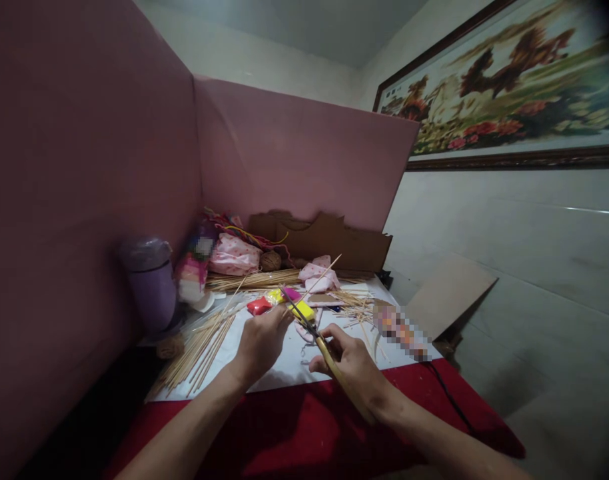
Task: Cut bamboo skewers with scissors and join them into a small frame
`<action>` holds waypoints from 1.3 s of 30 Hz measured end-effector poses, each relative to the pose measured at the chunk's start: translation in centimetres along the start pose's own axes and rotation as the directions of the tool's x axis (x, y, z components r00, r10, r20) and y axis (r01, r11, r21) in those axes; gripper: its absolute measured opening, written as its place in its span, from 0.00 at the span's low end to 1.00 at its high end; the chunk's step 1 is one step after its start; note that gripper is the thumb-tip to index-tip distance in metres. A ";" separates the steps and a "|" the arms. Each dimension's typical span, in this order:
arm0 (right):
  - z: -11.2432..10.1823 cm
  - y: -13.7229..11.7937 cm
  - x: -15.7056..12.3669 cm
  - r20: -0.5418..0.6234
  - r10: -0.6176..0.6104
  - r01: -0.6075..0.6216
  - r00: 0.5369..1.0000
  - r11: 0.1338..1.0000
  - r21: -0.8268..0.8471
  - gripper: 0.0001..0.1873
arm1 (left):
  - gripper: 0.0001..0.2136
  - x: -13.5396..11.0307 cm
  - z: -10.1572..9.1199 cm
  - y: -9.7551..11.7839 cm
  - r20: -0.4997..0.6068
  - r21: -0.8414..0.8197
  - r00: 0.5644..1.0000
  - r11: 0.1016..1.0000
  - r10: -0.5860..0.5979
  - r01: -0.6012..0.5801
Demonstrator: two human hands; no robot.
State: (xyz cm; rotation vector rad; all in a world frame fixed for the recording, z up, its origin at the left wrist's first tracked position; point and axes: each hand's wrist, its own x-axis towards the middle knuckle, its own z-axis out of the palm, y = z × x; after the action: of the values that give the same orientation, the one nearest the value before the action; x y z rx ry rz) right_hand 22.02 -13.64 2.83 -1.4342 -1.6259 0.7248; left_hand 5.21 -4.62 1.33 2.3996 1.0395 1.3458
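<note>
My left hand (261,343) is closed, pinching a thin wooden stick (327,271) that slants up to the right. In my right hand (353,363) is a pair of shears (312,329) with dark narrow blades and long yellowish handles. The blades point away from me and reach close to the stick by my left fingertips; whether they touch it I cannot tell. Just beyond the hands lie a yellow packet (302,311), a red packet (259,306) and a magenta one (291,295).
Bundled wooden sticks (204,353) lie at the left, shorter ones (354,304) at the right. A purple lidded container (152,287) stands far left. Torn cardboard (324,240) leans against the pink partition (294,153). White sheeting (279,377) covers part of the red cloth (284,427).
</note>
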 end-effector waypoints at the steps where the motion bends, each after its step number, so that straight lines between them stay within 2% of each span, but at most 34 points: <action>1: 0.1 -0.1 0.0 -0.009 -0.008 0.007 1.000 1.000 -0.012 0.14 | 0.11 -0.2 0.1 -0.2 -0.028 0.047 0.999 0.998 0.031 -0.029; 3: 0.3 -0.4 -0.1 -0.021 -0.014 0.013 1.000 1.000 -0.026 0.13 | 0.11 -0.4 0.2 -0.5 -0.064 0.064 0.995 0.996 0.071 -0.066; 5: 0.4 -0.4 -0.1 -0.024 -0.010 0.009 1.000 1.000 -0.023 0.13 | 0.10 -0.5 0.1 -0.6 -0.079 0.019 0.995 0.998 0.063 -0.062; 7: 0.5 -0.2 0.0 -0.009 -0.002 0.002 1.000 1.000 0.001 0.13 | 0.10 -0.4 -0.1 -0.5 -0.059 -0.081 0.998 0.997 0.003 -0.008; 9: 0.5 0.1 0.0 0.013 -0.006 0.006 1.000 1.000 0.017 0.13 | 0.12 -0.2 -0.3 -0.3 0.003 -0.260 0.995 0.961 -0.099 0.096; 11: 0.4 0.4 0.1 0.029 -0.022 0.022 0.999 1.000 0.013 0.13 | 0.14 0.2 -0.5 0.0 0.115 -0.496 0.970 0.833 -0.216 0.245; 14: 0.1 0.7 0.0 0.040 -0.064 0.064 0.997 0.998 0.006 0.14 | 0.15 0.7 -0.9 0.1 0.333 -0.729 0.889 0.512 -0.315 0.455; 16: 0.0 0.7 -0.1 0.059 -0.090 0.089 0.994 0.996 0.028 0.15 | 0.16 1.0 -1.4 0.1 0.454 -0.764 0.835 0.347 -0.310 0.544; 18: -0.1 0.6 -0.2 0.087 -0.112 0.108 0.990 0.993 0.058 0.16 | 0.17 1.1 -1.9 0.0 0.544 -0.760 0.789 0.231 -0.285 0.608; 22: -0.3 0.4 -0.4 0.065 -0.171 0.171 0.983 0.985 0.016 0.16 | 0.20 1.0 -2.6 0.1 0.662 -0.719 0.717 0.086 -0.219 0.690; 24: -0.4 0.2 -0.4 0.033 -0.190 0.191 0.981 0.981 -0.025 0.16 | 0.20 0.9 -2.5 0.4 0.676 -0.708 0.709 0.088 -0.200 0.700; 25: -0.4 0.2 -0.5 0.021 -0.187 0.187 0.982 0.982 -0.038 0.16 | 0.18 0.9 -2.3 0.5 0.661 -0.713 0.720 0.122 -0.212 0.690; 27: -0.3 0.2 -0.5 -0.002 -0.158 0.158 0.987 0.986 -0.055 0.15 | 0.15 0.8 -1.8 0.9 0.554 -0.738 0.783 0.269 -0.282 0.619; 29: -0.2 0.2 -0.6 -0.025 -0.132 0.130 0.991 0.990 -0.061 0.14 | 0.14 0.6 -1.2 1.1 0.363 -0.745 0.868 0.453 -0.339 0.489; 31: 0.0 0.3 -0.8 -0.042 -0.135 0.132 0.990 0.989 -0.074 0.15 | 0.14 0.5 -1.0 1.3 0.215 -0.742 0.915 0.552 -0.340 0.380; 32: 0.1 0.3 -0.8 -0.047 -0.146 0.142 0.988 0.986 -0.088 0.15 | 0.15 0.5 -1.0 1.3 0.199 -0.748 0.921 0.556 -0.334 0.363; 34: 0.1 0.3 -0.9 -0.048 -0.181 0.174 0.982 0.977 -0.126 0.17 | 0.16 0.6 -1.3 1.2 0.269 -0.762 0.905 0.502 -0.330 0.409; 39: -0.2 0.2 -0.8 0.004 -0.248 0.246 0.969 0.962 -0.121 0.19 | 0.18 1.0 -2.3 0.4 0.548 -0.749 0.797 0.273 -0.256 0.603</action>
State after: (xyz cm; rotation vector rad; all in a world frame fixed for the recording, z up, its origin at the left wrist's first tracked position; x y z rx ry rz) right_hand 22.35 -14.39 2.61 -1.2838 -1.8259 0.4811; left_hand 3.86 -4.62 3.47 1.2437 0.5299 0.8604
